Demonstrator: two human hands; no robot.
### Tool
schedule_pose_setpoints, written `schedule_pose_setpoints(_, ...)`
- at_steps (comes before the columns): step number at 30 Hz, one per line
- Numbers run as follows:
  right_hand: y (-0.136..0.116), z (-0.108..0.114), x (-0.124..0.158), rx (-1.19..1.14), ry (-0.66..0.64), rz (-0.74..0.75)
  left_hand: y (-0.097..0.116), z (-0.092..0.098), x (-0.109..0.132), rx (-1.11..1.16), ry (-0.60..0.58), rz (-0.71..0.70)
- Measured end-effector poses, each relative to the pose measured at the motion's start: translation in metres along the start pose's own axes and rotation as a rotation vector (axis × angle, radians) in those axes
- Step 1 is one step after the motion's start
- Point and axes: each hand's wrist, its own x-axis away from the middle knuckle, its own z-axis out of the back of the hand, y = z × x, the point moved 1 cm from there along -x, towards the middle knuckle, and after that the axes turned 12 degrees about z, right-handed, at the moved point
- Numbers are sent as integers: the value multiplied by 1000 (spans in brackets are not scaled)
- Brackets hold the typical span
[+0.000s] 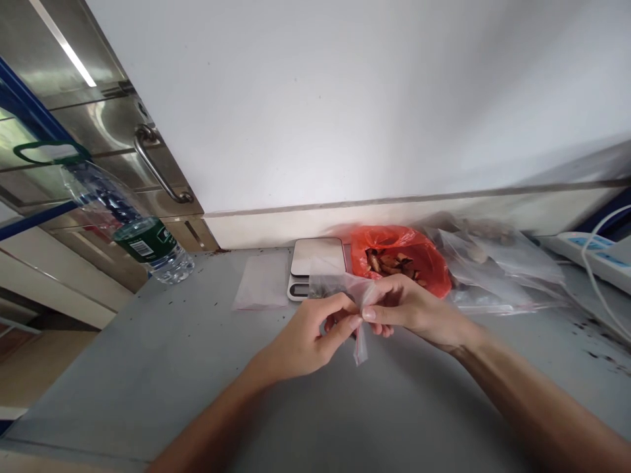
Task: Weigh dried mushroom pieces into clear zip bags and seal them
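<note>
A small clear plastic bag (pixel 348 284) with dark contents is held up in front of a flat scale (pixel 318 257). My left hand (pixel 313 332) pinches the bag's edge between thumb and fingers. Close beside it, my right hand (pixel 407 309) pinches the same edge, the fingertips nearly touching. A reddish strip of the bag hangs below the fingertips. Behind my right hand sits an open red plastic bag (pixel 434 263) with brown dried pieces (pixel 389 261) inside. Left of the scale lies a stack of flat clear bags (pixel 262 281).
A large water bottle (pixel 148 246) stands tilted in view at the table's left edge. Filled clear bags (pixel 493 263) lie at the right, near a white device (pixel 596 253) with a cable. A white wall (pixel 345 105) rises behind the grey table (pixel 162 368). Dark crumbs are scattered about.
</note>
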Motion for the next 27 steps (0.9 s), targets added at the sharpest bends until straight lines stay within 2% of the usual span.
schedule_pose_setpoints(3, 0, 1, 0, 17, -13, -4, 0, -2, 1, -28, -1, -4)
schedule_pose_setpoints(13, -11, 1, 1, 90, -42, 45, -7, -2, 0, -291, 116, -38)
schedule_pose_setpoints(17, -13, -2, 1, 184, -14, 31, -10, -6, 0, -465, 208, -113)
schedule_pose_setpoints(20, -15, -4, 2, 268, 7, 2, -8, -6, 0, -504, 255, -160)
schedule_pose_setpoints(23, -17, -3, 3, 416, 89, -23, -4, 0, -1, -455, 265, -120)
schedule_pose_setpoints(27, -18, 0, 5, 709, 315, 42, 0, 10, -3, -276, 315, 17)
